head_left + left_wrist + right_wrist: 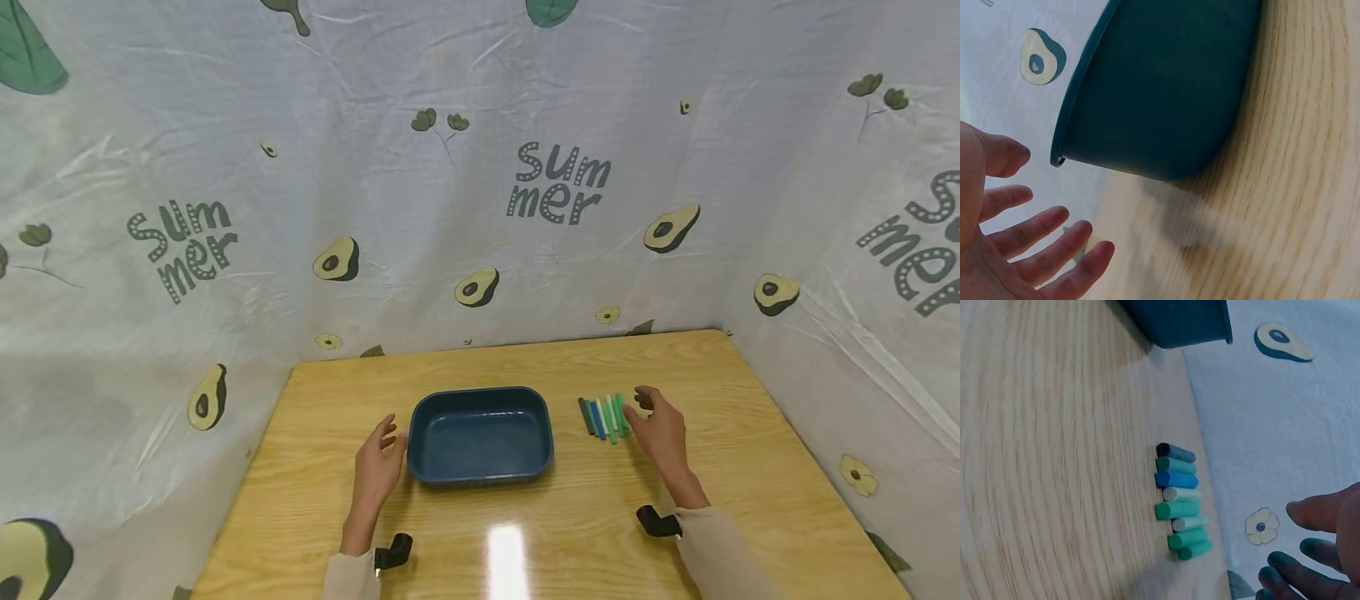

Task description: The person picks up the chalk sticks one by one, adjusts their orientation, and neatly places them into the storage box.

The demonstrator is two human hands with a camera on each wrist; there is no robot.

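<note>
A printed cloth hangs behind and beside the wooden bench, on which a dark blue tray sits upright with nothing in it. The left hand is just beside the tray's left end, its fingers spread and loosely bent, holding nothing; a careless push from it could slide the tray or tip its rim. The right hand is near the right end of a row of chalk-like sticks, thumb and fingers well parted, with nothing in its hold. The sticks lie on the bench to the right of the tray, eight side by side in dark, blue, green and pale tones, some touching or nearly so. They look round, so a pinch at one end of the row could roll the neighbours out of line, and the crowding might bring up two at once. If they are as soft as chalk, a hard squeeze could snap one; the fingertips look darkened, so smearing seems likely too.
</note>
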